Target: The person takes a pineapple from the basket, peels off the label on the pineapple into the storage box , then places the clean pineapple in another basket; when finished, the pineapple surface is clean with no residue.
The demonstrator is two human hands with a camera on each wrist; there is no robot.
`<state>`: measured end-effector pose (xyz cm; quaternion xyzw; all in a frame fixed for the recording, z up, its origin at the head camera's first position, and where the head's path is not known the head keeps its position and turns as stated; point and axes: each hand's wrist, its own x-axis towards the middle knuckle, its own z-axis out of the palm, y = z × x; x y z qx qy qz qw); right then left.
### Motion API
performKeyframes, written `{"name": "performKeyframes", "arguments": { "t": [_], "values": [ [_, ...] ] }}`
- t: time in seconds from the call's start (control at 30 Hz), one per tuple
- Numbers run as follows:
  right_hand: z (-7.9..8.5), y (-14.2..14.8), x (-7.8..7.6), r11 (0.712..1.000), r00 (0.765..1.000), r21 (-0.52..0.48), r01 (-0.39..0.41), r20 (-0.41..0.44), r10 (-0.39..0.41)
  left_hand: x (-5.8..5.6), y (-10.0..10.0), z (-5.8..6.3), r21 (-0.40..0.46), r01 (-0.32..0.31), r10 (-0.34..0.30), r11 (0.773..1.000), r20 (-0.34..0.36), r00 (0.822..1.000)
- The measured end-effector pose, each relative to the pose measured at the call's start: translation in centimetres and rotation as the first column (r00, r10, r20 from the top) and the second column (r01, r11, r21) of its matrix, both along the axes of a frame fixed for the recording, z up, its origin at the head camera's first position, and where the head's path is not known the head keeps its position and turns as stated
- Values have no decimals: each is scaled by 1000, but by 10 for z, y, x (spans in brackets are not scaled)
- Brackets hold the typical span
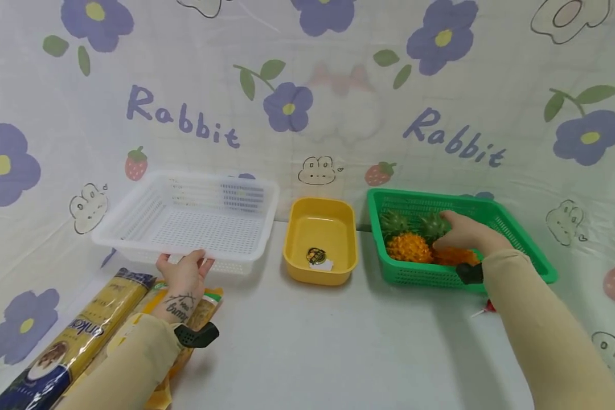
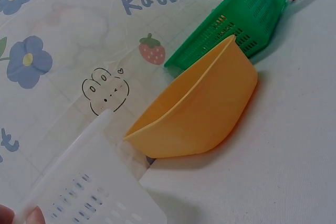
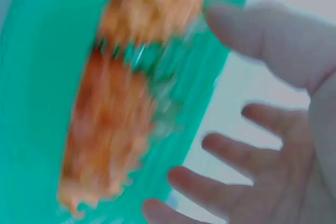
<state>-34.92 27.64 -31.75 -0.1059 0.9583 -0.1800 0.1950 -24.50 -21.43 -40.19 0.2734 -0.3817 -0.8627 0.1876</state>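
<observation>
My left hand point(image 1: 184, 273) is at the front rim of the white plastic basket point(image 1: 128, 242); in the left wrist view its fingertips point(image 2: 35, 217) pinch that rim. Over the green basket point(image 1: 535, 259) hovers my right hand point(image 1: 466, 232), fingers spread in the right wrist view. Two orange pineapples with green crowns lie inside: one pineapple point(image 1: 409, 248) shows plainly, the other pineapple point(image 1: 456, 256) is partly hidden by the hand. The right wrist view is blurred, and nothing shows held in that hand.
Between the baskets stands a yellow tub point(image 1: 297, 276) with a dark round label in it. Long packs, including a blue and gold pack point(image 1: 77, 347), lie at the left under the left forearm. A small red thing point(image 1: 489, 306) with a white stick lies by the green basket.
</observation>
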Motion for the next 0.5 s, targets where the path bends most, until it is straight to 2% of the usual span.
{"name": "performKeyframes", "arguments": {
  "t": [0.1,0.2,0.4,0.5],
  "values": [
    [3,-19,13,1000,990,-23,17,-140,-20,-1,-2,0,22,-2,3,1000,-11,1000],
    [0,-40,24,999,969,-47,9,-247,-20,-1,-6,2,43,3,-2,999,-5,1000],
    [-20,-75,32,995,898,-89,-53,-440,9,0,-9,6,56,-5,3,998,29,1000],
    [-31,-87,32,990,871,-119,-70,-491,3,5,-1,9,64,3,-9,998,98,995]
  ]
}}
